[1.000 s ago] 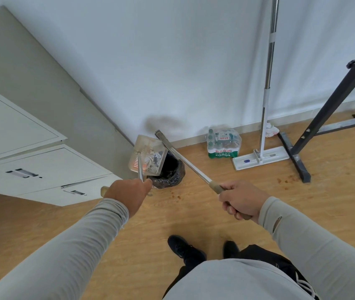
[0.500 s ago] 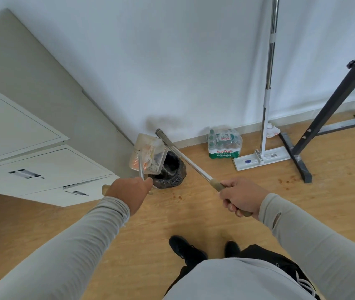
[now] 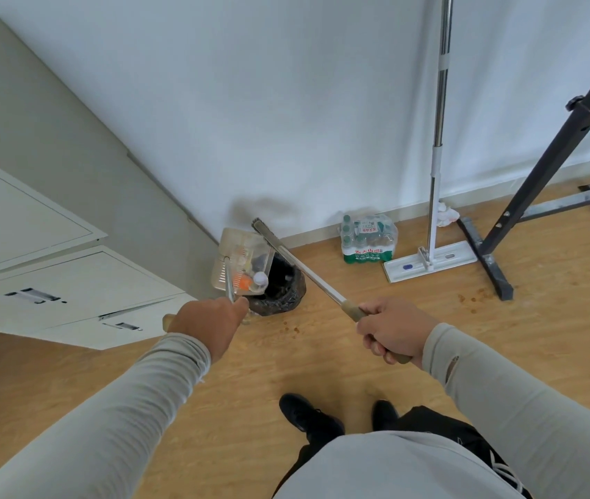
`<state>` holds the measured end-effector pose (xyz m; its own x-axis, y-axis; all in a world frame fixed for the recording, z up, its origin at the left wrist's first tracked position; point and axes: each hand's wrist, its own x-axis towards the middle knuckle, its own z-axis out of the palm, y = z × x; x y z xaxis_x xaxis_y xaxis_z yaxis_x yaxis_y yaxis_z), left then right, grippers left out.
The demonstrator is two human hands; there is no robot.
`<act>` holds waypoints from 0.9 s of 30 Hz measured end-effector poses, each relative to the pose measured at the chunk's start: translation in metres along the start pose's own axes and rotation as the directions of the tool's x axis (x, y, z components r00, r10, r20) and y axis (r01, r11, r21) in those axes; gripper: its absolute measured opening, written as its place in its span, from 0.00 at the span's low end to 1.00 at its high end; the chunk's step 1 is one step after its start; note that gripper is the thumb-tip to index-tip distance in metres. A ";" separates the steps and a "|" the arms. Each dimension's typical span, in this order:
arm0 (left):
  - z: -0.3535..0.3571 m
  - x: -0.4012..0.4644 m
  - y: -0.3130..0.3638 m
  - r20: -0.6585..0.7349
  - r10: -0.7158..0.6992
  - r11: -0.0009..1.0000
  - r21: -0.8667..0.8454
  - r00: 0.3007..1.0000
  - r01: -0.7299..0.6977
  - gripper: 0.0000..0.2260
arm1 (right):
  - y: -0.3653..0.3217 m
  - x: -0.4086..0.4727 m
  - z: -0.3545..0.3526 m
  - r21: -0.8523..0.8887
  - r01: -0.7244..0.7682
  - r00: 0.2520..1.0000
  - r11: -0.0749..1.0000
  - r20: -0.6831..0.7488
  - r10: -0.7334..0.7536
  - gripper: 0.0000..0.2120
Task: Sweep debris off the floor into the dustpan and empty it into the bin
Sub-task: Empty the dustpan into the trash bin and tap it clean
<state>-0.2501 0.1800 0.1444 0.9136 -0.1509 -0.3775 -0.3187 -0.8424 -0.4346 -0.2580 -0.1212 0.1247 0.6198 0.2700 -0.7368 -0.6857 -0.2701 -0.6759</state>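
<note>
- Head view: the left hand (image 3: 210,327) grips the dustpan handle (image 3: 229,285), fingers curled round it. The clear dustpan (image 3: 241,262) is held tipped over the left rim of the black-lined bin (image 3: 279,289), straight ahead of the left hand, with litter sitting at its lower edge.
- The right hand (image 3: 392,329) is wrapped round the broom handle (image 3: 307,273), whose long axis runs up-left across the bin to the broom head (image 3: 259,225) by the wall.
- The left hand is nearer the bin; judging by the remaining litter, more tilt is needed.
- Crumbs (image 3: 473,298) lie on the floor (image 3: 538,336) to the right.
</note>
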 end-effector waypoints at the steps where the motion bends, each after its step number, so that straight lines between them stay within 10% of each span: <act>1: 0.001 -0.001 -0.001 -0.007 -0.009 1.000 -0.005 1.000 0.009 0.16 | 0.000 0.001 -0.001 -0.006 -0.002 1.000 1.000 0.000 0.002 0.08; 27: 0.000 -0.003 -0.006 -0.045 0.024 1.000 0.019 0.999 -0.023 0.14 | 0.000 -0.002 0.001 -0.021 -0.006 1.000 1.000 -0.014 0.006 0.09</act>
<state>-0.2513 0.1853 0.1475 0.9161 -0.1945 -0.3506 -0.3448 -0.8285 -0.4413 -0.2600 -0.1214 0.1261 0.6214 0.2553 -0.7407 -0.6811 -0.2912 -0.6718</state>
